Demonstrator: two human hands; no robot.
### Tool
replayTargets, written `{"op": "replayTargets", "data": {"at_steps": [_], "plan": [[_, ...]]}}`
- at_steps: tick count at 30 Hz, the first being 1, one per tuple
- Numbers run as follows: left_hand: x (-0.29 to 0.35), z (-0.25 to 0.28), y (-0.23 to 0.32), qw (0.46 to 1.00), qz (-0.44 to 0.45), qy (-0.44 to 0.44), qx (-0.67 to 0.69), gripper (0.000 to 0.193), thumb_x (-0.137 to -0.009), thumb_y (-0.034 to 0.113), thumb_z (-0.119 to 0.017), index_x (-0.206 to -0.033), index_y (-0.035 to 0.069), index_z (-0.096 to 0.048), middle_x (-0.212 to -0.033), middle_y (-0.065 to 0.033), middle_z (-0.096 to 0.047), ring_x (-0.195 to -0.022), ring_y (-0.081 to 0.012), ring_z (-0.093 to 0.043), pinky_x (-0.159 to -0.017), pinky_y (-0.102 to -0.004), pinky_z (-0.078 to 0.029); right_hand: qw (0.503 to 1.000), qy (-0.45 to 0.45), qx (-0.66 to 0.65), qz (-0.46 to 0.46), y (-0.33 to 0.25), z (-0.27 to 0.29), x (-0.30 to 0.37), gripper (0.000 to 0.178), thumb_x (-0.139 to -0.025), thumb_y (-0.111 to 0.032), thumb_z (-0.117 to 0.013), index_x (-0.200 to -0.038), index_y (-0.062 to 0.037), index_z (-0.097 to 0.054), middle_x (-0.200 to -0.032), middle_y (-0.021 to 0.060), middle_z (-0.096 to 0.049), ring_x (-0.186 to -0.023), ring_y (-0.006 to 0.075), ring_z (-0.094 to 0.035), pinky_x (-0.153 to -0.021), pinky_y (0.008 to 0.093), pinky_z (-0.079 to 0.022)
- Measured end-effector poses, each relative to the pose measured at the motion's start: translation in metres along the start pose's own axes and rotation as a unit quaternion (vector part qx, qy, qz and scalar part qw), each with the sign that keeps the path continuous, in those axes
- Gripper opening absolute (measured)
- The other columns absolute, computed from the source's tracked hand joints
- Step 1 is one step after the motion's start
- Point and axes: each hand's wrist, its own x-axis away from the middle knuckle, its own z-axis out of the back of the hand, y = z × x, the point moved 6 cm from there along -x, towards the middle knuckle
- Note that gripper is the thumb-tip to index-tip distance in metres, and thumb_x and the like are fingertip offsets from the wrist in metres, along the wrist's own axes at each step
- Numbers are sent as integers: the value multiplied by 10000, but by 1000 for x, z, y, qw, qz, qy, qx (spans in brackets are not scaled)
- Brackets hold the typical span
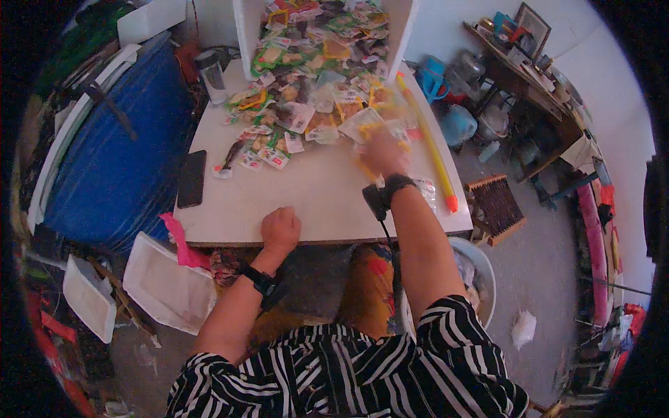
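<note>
A heap of small sealed food packets (303,118) spreads over the far half of the white table (244,209), spilling out of a white foam box (242,35) lying open toward me. My right hand (385,152) reaches to the near right edge of the heap. Motion smears its fingers, and blurred yellow packets show around it, so whether it grips one is unclear. By the table's near edge rests my left hand (281,228), curled into a fist with nothing seen sticking out of it.
A dark phone (191,179) lies at the table's left, below a clear cup (210,76). Along the right side runs a yellow tube (428,143) with orange ends. White foam trays (171,282) sit at lower left; a white bucket (488,279) stands under the table's right corner.
</note>
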Motion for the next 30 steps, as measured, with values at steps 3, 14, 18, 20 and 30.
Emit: {"op": "replayTargets", "data": {"at_steps": [3,14,18,20,30], "plan": [[1,7,3,998,-19,50,34,91,-666,128,-510,-654,54,-459,-607,-128,-480,-584,-332,-476,-500,-441,-374,997,19,-78,-11,0,10,6,335,-645,-261,-602,-880,-31,-535,-843,162,-564,-804,320,-545,-679,413,-435],[-2,3,-7,993,94,17,66,84,-688,136,-496,-679,58,-467,-636,-126,-505,-612,-329,-496,-518,-421,-385,980,13,-36,197,-69,6,134,147,-636,-117,-500,-753,-57,-566,-773,116,-553,-746,280,-516,-581,391,-411],[-2,1,-9,989,138,12,48,94,-694,147,-490,-699,55,-473,-639,-137,-509,-615,-335,-497,-531,-423,-385,979,-33,-72,190,-90,-4,167,157,-654,-173,-523,-754,-60,-568,-754,122,-556,-744,288,-522,-576,390,-438],[-2,0,-9,989,142,-7,29,99,-695,148,-490,-702,51,-475,-643,-142,-511,-620,-336,-500,-535,-425,-387,974,-89,-138,153,-94,-5,166,230,-670,-240,-548,-777,-38,-578,-789,138,-560,-773,295,-527,-637,384,-442],[-2,-3,-8,992,120,-28,6,110,-700,160,-493,-702,51,-482,-655,-133,-526,-631,-334,-509,-541,-436,-393,956,-25,-292,-7,-25,-14,85,516,-638,-171,-609,-1095,-25,-420,-923,202,-531,-927,326,-492,-779,355,-393]]}}
